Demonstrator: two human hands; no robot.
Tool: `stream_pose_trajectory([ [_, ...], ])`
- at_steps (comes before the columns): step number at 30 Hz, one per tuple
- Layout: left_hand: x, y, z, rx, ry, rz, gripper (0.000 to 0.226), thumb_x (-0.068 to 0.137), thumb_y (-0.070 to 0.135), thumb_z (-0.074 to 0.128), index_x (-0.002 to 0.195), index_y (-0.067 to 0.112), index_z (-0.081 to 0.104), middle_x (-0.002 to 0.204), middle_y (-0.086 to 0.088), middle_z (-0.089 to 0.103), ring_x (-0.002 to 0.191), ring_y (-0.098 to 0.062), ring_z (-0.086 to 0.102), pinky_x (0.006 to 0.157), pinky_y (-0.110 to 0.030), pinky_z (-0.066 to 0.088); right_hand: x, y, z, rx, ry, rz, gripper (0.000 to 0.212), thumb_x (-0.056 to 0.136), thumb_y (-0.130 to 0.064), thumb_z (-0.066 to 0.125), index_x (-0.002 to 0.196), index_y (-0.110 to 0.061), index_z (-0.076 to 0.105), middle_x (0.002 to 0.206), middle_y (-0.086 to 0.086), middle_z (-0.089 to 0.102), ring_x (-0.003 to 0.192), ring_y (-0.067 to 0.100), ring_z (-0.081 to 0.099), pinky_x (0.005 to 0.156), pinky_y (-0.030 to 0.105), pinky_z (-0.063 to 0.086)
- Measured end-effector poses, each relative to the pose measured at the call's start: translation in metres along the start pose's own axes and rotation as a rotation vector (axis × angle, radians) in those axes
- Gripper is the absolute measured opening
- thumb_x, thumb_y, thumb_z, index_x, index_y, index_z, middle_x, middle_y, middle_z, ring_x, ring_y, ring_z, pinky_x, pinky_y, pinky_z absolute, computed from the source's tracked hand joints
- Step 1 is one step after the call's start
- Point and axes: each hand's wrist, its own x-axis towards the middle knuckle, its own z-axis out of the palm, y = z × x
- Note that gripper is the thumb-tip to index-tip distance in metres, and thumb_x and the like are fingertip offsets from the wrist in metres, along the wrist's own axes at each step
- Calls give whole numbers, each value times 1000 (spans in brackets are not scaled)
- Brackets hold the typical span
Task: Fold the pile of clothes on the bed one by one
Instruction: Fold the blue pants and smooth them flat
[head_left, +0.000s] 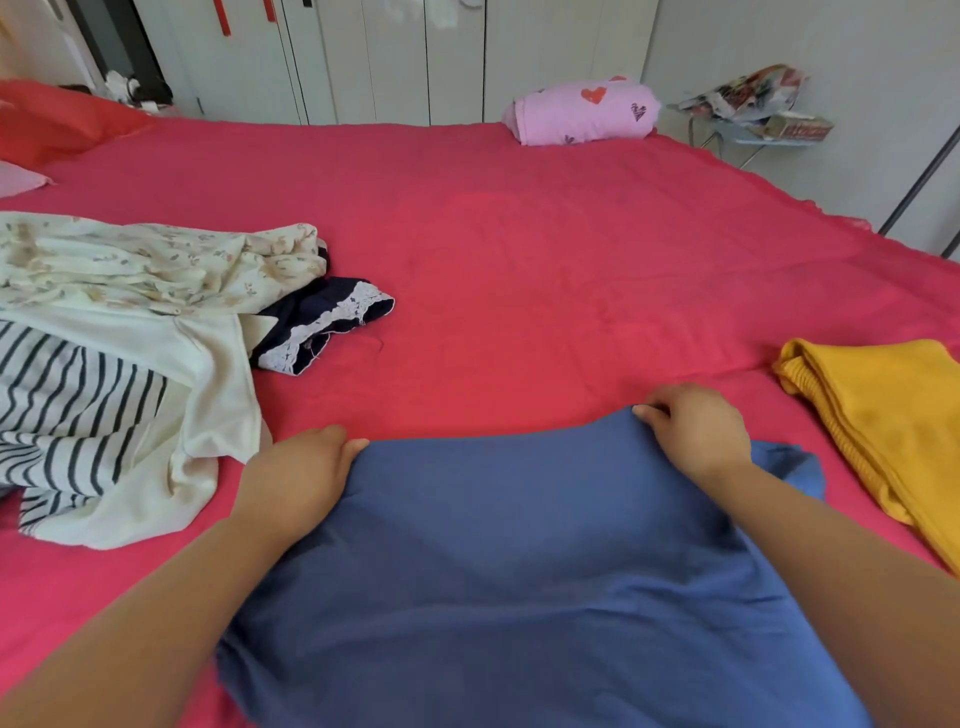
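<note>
My left hand (301, 473) grips the blue garment's (519, 571) far left corner, and my right hand (696, 431) pinches its far right corner. It lies flat on the near bed (519, 234), clothes pile (119, 332) left, folded yellow garment (893, 431) right.

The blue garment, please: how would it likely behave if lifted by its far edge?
Probably floppy: the blue garment lies flat with soft wrinkles. Likely light, since the left hand and right hand grip only its corners.
</note>
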Motion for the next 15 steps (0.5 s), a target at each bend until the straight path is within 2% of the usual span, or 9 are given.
stream_pose_trajectory([
  [2,2,-9,0,-22,84,-47,39,96,45,25,76,18,43,84,-5,58,76,-25,49,63,-34,34,9,0,-2,109,55,104,23,90,-33,56,89,-14,69,100,14,67,95,35,59,78,39,43],
  [4,2,-12,4,16,91,-71,42,96,46,26,79,14,48,85,-8,58,83,-31,54,61,-34,34,15,-3,0,98,55,156,25,91,-34,55,91,-14,70,103,14,66,99,35,58,81,39,40],
  [8,0,-1,5,106,-10,-113,42,97,43,35,93,6,55,97,-13,60,93,-35,54,68,-39,40,9,-5,7,92,-118,126,32,95,-39,48,100,-14,67,109,14,65,105,34,56,90,42,42],
  [11,0,10,-7,130,70,-18,37,95,36,45,104,4,62,104,-17,63,96,-38,56,80,-44,40,-3,13,-5,36,-108,25,31,95,-39,46,103,-16,66,108,13,66,103,33,58,87,42,44],
  [13,-3,26,-14,43,160,124,38,94,32,50,115,4,63,111,-18,64,99,-39,59,82,-47,42,-12,34,-19,-32,-85,9,30,93,-39,49,103,-17,67,108,14,66,103,33,58,85,42,46],
  [15,-12,50,-18,-41,134,261,50,95,40,39,127,7,56,122,-16,61,109,-36,57,90,-48,42,-22,56,-29,-122,-123,34,31,92,-40,51,108,-18,65,111,12,65,106,32,57,88,40,45],
])
